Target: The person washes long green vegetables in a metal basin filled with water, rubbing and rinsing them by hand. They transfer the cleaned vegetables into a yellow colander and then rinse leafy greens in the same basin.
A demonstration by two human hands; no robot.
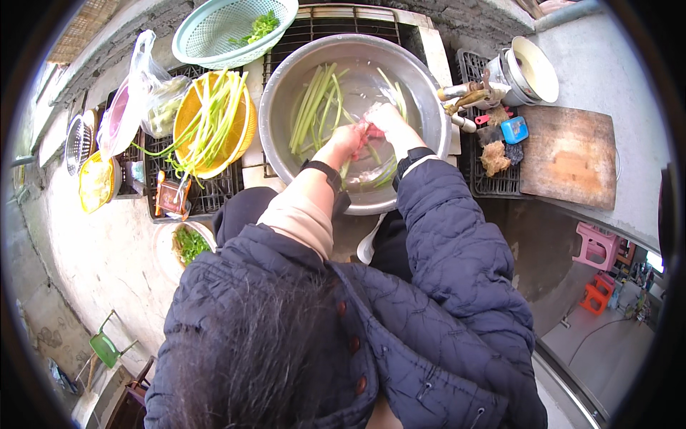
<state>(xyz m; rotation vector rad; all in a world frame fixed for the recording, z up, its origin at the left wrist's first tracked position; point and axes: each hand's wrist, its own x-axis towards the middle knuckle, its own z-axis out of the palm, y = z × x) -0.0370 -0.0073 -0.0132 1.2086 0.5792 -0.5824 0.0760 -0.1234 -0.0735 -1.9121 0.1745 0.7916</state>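
In front of me, a large metal basin [272,140] holds water and long green celery stalks [313,110]. Most of the stalks lie at the basin's left side, with others along its right side. My left hand [349,139] and my right hand [387,119] meet over the water near the middle, fingers closed together around a stalk. Part of that stalk [345,167] shows below my left hand; the fingers hide the rest. To the left, more stalks [217,115] are heaped in a yellow plastic basket [247,126] and hang over its rim.
Behind stands a pale green colander [201,40] with leaves [262,27]. At left are a plastic bag [163,104] and a tub of greens [161,252]. A tap [471,96] reaches over the basin's right rim, near scrubbers [494,158] and a wooden board [571,155].
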